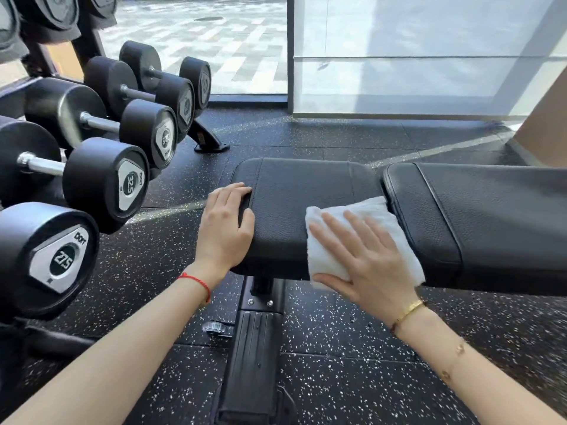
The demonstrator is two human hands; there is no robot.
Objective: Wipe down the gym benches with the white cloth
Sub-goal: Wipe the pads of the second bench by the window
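Note:
A black padded gym bench lies across the middle of the view, with a short seat pad on the left and a long back pad on the right. A folded white cloth lies on the seat pad's right end, by the gap between the pads. My right hand presses flat on the cloth with straight, spread fingers, the thumb under the cloth's front edge. My left hand rests on the seat pad's left end, its fingers laid over the top.
A rack of black dumbbells stands close on the left. The bench's black base frame runs toward me on the speckled rubber floor. A glass wall and a tan column stand behind the bench.

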